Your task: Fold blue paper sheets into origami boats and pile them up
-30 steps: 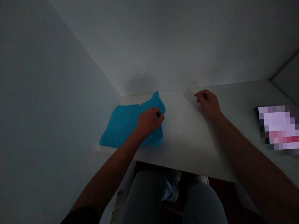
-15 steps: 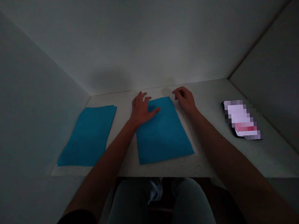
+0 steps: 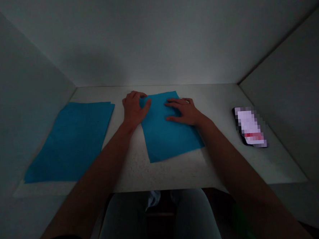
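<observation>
A blue sheet of paper (image 3: pixel 168 137) lies flat on the white tabletop in front of me, turned slightly askew. At its upper left corner is my left hand (image 3: pixel 134 108), fingers curved and thumb apart, resting on the sheet's edge. My right hand (image 3: pixel 184 111) lies over the sheet's right side with its fingers spread toward the middle. Neither hand is closed round the paper. Further left lies a stack of blue sheets (image 3: pixel 74 135), its lower right part hidden behind my left forearm.
A phone (image 3: pixel 249 126) with a lit, pixelated screen lies on the right of the white table (image 3: pixel 136 175). Walls (image 3: pixel 154 37) enclose the table at the back and on both sides. My legs (image 3: pixel 128 222) are under the front edge.
My right hand has come left onto the sheet and its fingers have opened. My left hand has shifted to the sheet's left upper corner. The sheet has moved slightly away and turned.
</observation>
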The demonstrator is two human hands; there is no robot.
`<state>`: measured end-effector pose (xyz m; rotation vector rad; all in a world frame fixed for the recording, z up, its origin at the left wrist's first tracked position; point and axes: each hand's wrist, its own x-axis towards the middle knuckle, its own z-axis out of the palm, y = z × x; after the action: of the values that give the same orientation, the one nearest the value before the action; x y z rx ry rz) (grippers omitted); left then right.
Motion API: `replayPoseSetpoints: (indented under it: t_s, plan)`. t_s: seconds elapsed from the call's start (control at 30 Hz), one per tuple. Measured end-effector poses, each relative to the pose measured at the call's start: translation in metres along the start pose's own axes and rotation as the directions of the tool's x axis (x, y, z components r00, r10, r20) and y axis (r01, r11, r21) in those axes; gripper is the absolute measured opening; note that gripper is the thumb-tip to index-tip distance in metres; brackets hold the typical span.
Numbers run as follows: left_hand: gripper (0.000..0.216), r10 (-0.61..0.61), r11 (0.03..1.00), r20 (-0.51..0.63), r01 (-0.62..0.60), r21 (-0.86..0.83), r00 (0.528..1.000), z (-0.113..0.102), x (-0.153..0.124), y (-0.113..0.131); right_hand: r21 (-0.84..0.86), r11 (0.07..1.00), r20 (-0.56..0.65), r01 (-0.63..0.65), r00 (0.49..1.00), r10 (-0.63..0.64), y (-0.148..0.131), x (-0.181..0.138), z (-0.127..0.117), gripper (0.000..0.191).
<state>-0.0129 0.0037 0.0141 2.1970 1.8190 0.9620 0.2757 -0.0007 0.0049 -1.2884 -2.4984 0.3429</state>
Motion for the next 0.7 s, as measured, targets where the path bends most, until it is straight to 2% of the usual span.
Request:
replayPoseSetpoints:
  t_s: [0.07,0.17,0.23,0.3,0.43,0.7]
  plan:
    - [0.039,0.117,0.991,0.117,-0.108,-0.085,0.986,-0.004,-0.005,-0.007,-0.03,0.997,-0.008,-0.076,0.997,0.076,0.003,-0.001,0.0,0.082]
    - [0.062,0.299,0.953,0.312,-0.269,-0.136,0.902,-0.01,-0.013,-0.015,-0.013,0.994,-0.01,-0.108,0.994,0.108,0.01,-0.004,-0.004,0.086]
    - [0.078,0.328,0.944,0.398,-0.312,-0.106,0.857,-0.013,-0.016,-0.018,0.029,0.997,0.009,-0.076,0.997,0.075,0.014,-0.006,-0.008,0.09]
    - [0.09,0.316,0.945,0.454,-0.318,-0.074,0.833,-0.014,-0.016,-0.018,0.072,0.996,0.033,-0.043,0.999,0.041,0.018,-0.009,-0.012,0.094]
    - [0.1,0.29,0.95,0.496,-0.31,-0.043,0.819,-0.014,-0.013,-0.017,0.111,0.993,0.073,-0.049,0.996,0.041,0.025,-0.011,-0.018,0.095]
    - [0.088,0.285,0.955,0.45,-0.29,-0.06,0.846,-0.012,-0.011,-0.019,0.109,0.991,0.072,-0.071,0.995,0.064,0.029,-0.009,-0.018,0.093]
